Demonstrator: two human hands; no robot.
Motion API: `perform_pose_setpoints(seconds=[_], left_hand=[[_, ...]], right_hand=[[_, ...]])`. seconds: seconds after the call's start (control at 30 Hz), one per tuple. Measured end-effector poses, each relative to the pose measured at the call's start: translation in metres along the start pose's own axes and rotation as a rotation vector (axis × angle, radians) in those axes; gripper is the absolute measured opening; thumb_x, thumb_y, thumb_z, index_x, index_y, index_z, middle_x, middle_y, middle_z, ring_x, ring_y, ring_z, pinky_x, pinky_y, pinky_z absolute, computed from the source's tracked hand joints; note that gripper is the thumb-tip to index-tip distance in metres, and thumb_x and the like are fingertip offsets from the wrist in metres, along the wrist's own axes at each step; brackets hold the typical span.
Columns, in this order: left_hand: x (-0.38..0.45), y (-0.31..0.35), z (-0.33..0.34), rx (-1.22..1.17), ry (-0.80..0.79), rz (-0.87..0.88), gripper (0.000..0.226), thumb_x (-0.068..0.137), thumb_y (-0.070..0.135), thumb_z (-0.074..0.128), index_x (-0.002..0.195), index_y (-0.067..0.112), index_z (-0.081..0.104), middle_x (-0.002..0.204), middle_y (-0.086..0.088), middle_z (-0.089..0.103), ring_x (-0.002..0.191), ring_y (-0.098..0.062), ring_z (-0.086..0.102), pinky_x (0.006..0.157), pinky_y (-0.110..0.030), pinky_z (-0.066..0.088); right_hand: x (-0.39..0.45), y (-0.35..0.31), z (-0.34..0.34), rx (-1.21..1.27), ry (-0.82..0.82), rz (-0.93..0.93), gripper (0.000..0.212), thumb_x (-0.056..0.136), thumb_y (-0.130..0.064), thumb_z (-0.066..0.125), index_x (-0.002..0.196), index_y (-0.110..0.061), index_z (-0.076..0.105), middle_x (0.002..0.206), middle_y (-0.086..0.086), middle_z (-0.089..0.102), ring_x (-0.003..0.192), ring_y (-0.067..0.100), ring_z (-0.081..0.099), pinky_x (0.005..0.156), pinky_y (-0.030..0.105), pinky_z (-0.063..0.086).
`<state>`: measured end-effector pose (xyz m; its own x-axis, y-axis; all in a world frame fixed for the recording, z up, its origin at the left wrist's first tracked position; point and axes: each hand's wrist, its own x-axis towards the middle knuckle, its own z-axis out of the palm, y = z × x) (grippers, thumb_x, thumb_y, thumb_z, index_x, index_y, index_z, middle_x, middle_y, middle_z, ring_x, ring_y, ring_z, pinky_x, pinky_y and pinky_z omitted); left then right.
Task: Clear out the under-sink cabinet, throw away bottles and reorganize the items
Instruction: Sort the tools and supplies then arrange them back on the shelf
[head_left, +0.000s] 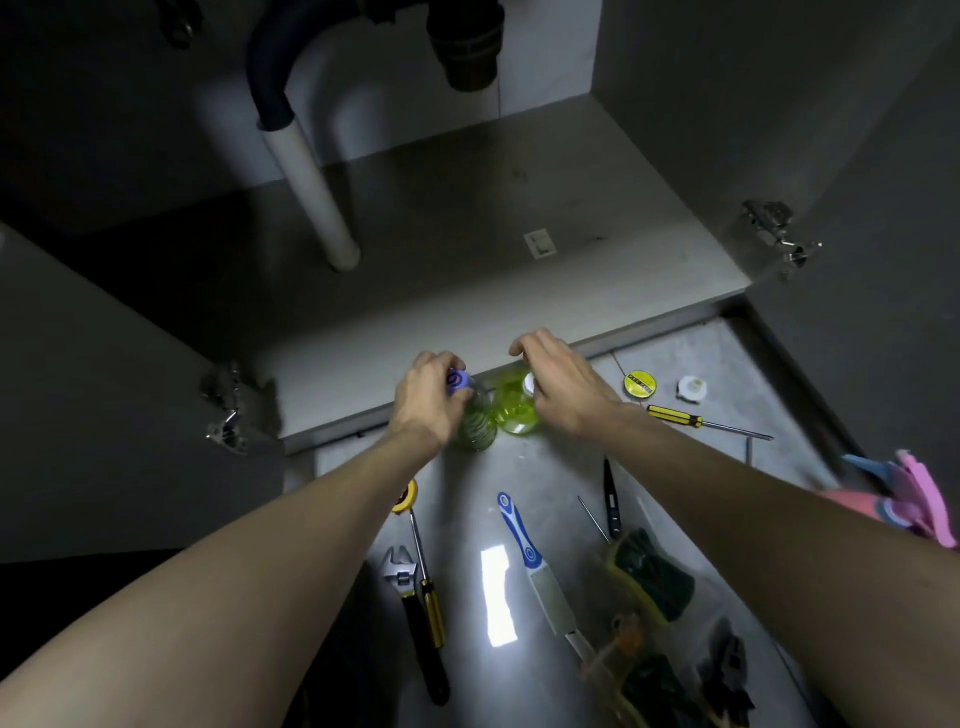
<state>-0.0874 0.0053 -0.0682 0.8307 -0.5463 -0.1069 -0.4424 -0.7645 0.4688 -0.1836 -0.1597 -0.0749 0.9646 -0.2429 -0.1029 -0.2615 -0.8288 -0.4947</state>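
Note:
Two bottles stand side by side on the floor just in front of the cabinet's front edge. The left one is a green ribbed bottle (479, 423) with a purple cap; my left hand (428, 397) grips it around the cap and neck. The right one is a yellow-green bottle (514, 413) with a white cap; my right hand (563, 387) curls over its top. The under-sink cabinet floor (467, 218) lies bare behind them, with a white drain pipe (317, 192) coming down onto it.
Tools lie on the grey floor: an adjustable wrench (402, 577), two yellow-handled screwdrivers (675, 415) (431, 608), a blue-handled knife (535, 566), a tape roll (640, 383), scouring sponges (649, 577), pink gloves (904, 499). Open cabinet doors with hinges (774, 228) flank both sides.

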Motion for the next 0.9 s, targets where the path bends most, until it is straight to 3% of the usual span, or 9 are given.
perform_pose_setpoints(seconds=[0.1, 0.23, 0.33, 0.43, 0.53, 0.77, 0.9], left_hand=[[0.000, -0.002, 0.002, -0.030, 0.007, -0.005, 0.022, 0.089, 0.018, 0.069, 0.110, 0.015, 0.064, 0.110, -0.006, 0.057, 0.098, -0.024, 0.055, 0.082, -0.024, 0.037], [-0.001, -0.001, 0.008, -0.091, 0.026, -0.041, 0.020, 0.089, 0.018, 0.069, 0.108, 0.016, 0.064, 0.109, -0.004, 0.055, 0.098, -0.023, 0.055, 0.083, -0.023, 0.037], [-0.001, 0.000, 0.011, -0.121, 0.037, -0.078, 0.022, 0.090, 0.019, 0.070, 0.111, 0.016, 0.064, 0.111, -0.003, 0.056, 0.100, -0.023, 0.056, 0.088, -0.027, 0.044], [-0.001, 0.000, 0.012, -0.105, 0.037, -0.102, 0.023, 0.090, 0.024, 0.069, 0.112, 0.018, 0.063, 0.114, -0.004, 0.057, 0.101, -0.026, 0.057, 0.089, -0.033, 0.048], [-0.002, -0.001, 0.013, -0.086, 0.034, -0.114, 0.020, 0.090, 0.027, 0.069, 0.108, 0.021, 0.064, 0.110, -0.004, 0.058, 0.099, -0.027, 0.058, 0.084, -0.032, 0.046], [-0.002, -0.004, 0.014, -0.148, 0.053, -0.129, 0.020, 0.089, 0.027, 0.071, 0.108, 0.022, 0.065, 0.109, -0.001, 0.058, 0.098, -0.023, 0.057, 0.085, -0.032, 0.049], [-0.001, 0.000, 0.013, -0.144, 0.020, -0.146, 0.021, 0.090, 0.029, 0.070, 0.108, 0.021, 0.064, 0.113, -0.003, 0.056, 0.100, -0.025, 0.057, 0.087, -0.037, 0.051]], right_hand=[[0.001, -0.001, 0.013, 0.024, -0.027, 0.021, 0.070, 0.083, 0.015, 0.051, 0.144, -0.018, 0.039, 0.143, 0.004, 0.041, 0.127, 0.028, 0.050, 0.101, 0.040, 0.045], [0.006, 0.000, 0.029, 0.230, 0.117, 0.216, 0.067, 0.091, 0.002, 0.060, 0.149, -0.020, 0.034, 0.149, 0.003, 0.039, 0.125, 0.029, 0.054, 0.104, 0.045, 0.046], [0.013, 0.006, 0.034, 0.238, 0.095, 0.338, 0.031, 0.093, -0.016, 0.066, 0.123, -0.013, 0.062, 0.122, 0.010, 0.062, 0.112, 0.031, 0.060, 0.085, 0.031, 0.044], [0.013, 0.010, 0.036, 0.197, 0.083, 0.355, 0.014, 0.091, -0.024, 0.068, 0.097, -0.011, 0.069, 0.097, 0.011, 0.067, 0.094, 0.033, 0.062, 0.071, 0.033, 0.041], [0.011, 0.011, 0.039, 0.201, 0.131, 0.333, 0.013, 0.090, -0.024, 0.069, 0.095, -0.012, 0.071, 0.098, 0.009, 0.065, 0.092, 0.031, 0.061, 0.073, 0.033, 0.042], [0.018, 0.009, 0.053, 0.314, 0.194, 0.348, 0.021, 0.095, -0.023, 0.067, 0.114, -0.017, 0.071, 0.112, 0.005, 0.061, 0.100, 0.025, 0.060, 0.080, 0.028, 0.041], [0.021, 0.006, 0.052, 0.391, 0.158, 0.396, 0.025, 0.093, -0.019, 0.066, 0.117, -0.019, 0.069, 0.116, 0.006, 0.063, 0.107, 0.027, 0.061, 0.093, 0.037, 0.050]])
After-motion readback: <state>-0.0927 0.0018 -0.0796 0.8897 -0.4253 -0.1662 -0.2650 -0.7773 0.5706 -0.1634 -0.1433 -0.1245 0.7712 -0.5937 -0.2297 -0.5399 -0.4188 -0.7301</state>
